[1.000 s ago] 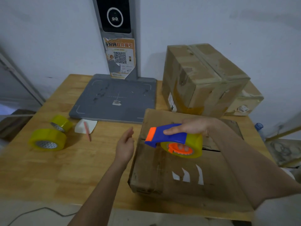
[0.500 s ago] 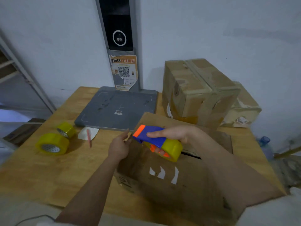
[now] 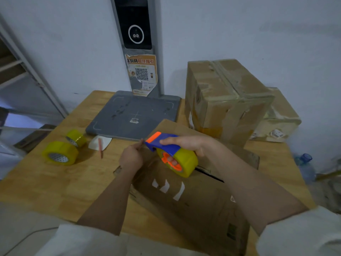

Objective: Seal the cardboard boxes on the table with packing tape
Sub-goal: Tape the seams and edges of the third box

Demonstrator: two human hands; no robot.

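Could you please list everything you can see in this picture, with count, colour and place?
tape dispenser: one, blue and orange with a yellow roll, held over the near box
near box: one, brown, front of the table, its top seam open
taped boxes: two, brown, back right; the larger in front of the smaller
spare tape rolls: two, yellow, left side of the table; the smaller behind
pencil: one, reddish, lying across a white scrap
scanner stand: one, grey, back centre, with an orange QR sticker
table: one, light wood
bottle: one, blue-capped, beyond the right edge
left hand: pinching at the dispenser's tip
right hand: gripping the dispenser
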